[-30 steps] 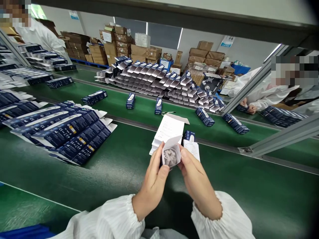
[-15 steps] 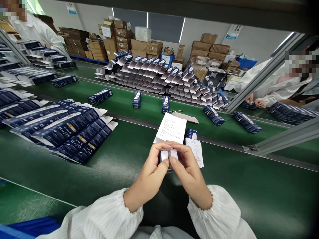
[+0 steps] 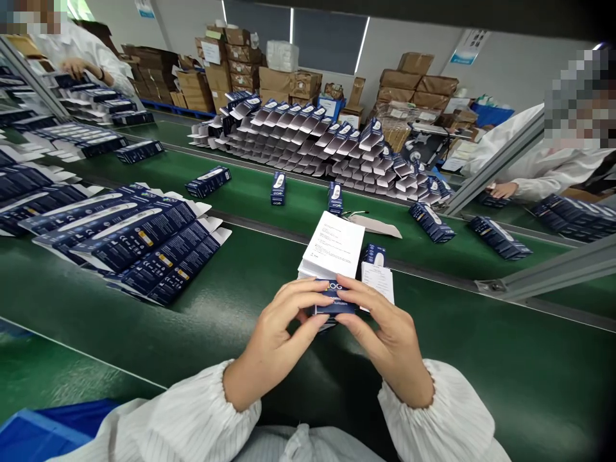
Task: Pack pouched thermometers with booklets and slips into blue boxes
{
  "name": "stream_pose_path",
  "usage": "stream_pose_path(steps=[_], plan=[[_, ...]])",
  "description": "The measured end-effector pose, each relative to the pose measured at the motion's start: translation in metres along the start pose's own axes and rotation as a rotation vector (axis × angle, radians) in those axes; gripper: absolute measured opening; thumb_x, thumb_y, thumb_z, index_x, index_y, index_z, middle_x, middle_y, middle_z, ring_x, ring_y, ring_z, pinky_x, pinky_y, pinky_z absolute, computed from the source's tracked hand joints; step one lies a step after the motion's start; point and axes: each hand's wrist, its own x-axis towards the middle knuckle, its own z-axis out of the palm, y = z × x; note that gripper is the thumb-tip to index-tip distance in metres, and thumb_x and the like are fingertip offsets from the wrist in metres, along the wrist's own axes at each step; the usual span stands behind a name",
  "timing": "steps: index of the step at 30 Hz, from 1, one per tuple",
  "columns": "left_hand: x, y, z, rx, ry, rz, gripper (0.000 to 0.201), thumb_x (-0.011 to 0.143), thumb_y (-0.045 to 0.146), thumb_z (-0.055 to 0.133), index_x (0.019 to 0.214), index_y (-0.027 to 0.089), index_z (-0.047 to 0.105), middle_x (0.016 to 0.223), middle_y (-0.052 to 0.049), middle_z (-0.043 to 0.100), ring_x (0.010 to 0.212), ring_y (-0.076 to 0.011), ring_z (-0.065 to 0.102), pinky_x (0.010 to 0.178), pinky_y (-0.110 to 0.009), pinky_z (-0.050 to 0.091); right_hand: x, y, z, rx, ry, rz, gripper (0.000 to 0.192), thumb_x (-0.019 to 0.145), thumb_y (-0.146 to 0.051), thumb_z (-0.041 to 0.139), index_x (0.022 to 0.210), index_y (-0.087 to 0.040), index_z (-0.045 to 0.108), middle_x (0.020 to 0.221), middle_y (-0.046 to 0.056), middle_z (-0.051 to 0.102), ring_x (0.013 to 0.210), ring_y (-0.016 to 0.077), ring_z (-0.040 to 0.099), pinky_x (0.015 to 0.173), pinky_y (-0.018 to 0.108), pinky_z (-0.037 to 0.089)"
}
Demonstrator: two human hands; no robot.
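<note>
1. Two bare hands, the left hand (image 3: 274,340) and the right hand (image 3: 392,337), were clamped on one small dark blue cardboard box (image 3: 341,308) with white lettering, in the lower centre of the frame.
2. Fingers of both hands reached over its lettered face from either side; the thumbs sat at its near edge, their tips near each other but apart.
3. White striped sleeves (image 3: 192,401) with gathered cuffs ran down to the bottom of the frame.
4. Just above the box in the frame, a thick stack of white printed paper (image 3: 334,240) lay on the dark green desk (image 3: 231,301).
5. Right of that stack, smaller white printed slips (image 3: 378,282) partly covered a blue printed carton (image 3: 375,255).
6. At left centre, a group of long dark blue cartons (image 3: 144,247) lay with white flaps sticking out.
7. Across the middle, several separate blue cartons were spread along a green strip (image 3: 308,205), below a broad pile of open-ended cartons (image 3: 298,144).
8. At upper left and right, two people in white worked beside more cartons.
</note>
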Motion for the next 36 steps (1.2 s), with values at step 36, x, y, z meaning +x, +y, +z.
stream_pose_path(steps=[36], plan=[[0.012, -0.01, -0.003, -0.134, -0.15, -0.306, 0.055, 0.073, 0.032, 0.073, 0.124, 0.027, 0.053, 0.122, -0.004, 0.061, 0.111, -0.0236, 0.057, 0.097, -0.036, 0.044, 0.004, -0.001, -0.028, -0.308, -0.228, -0.411, 0.037, 0.091, -0.005, 0.051, 0.125, -0.019, 0.052, 0.129, 0.014, 0.055, 0.126, 0.0292, 0.044, 0.096, 0.052, 0.05]])
